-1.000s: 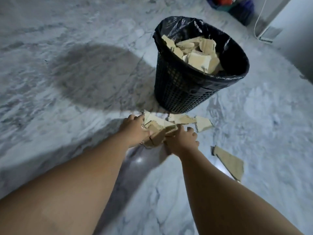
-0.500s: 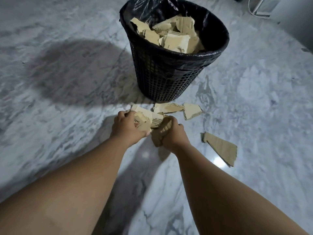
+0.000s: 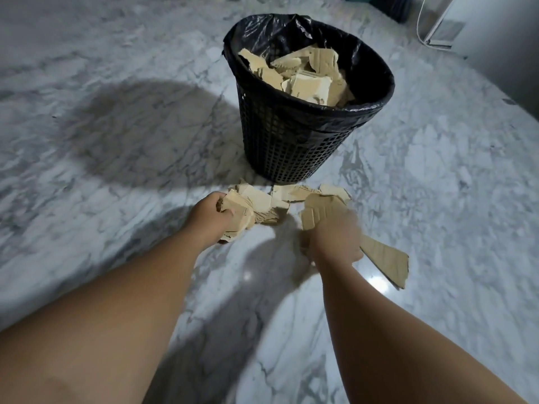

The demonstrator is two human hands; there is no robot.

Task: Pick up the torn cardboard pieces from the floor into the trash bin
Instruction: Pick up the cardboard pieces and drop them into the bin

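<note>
A black mesh trash bin (image 3: 294, 141) with a black liner stands on the marble floor, filled with torn cardboard (image 3: 309, 80). In front of it my left hand (image 3: 211, 218) grips a bundle of cardboard pieces (image 3: 250, 208). My right hand (image 3: 335, 237) holds a ridged cardboard piece (image 3: 318, 211) upright, a little above the floor. Two small pieces (image 3: 297, 192) lie flat by the bin's base. A larger triangular piece (image 3: 385, 260) lies on the floor just right of my right hand, partly hidden by it.
The grey-veined marble floor (image 3: 116, 199) spreads wide to the left and right of the bin. A white appliance with a cord (image 3: 440, 30) and dark bags (image 3: 390, 4) sit at the far right corner by a wall.
My hands have moved apart, each lifting its own cardboard. The right hand has shifted right, toward the triangular piece; the view has tilted up slightly.
</note>
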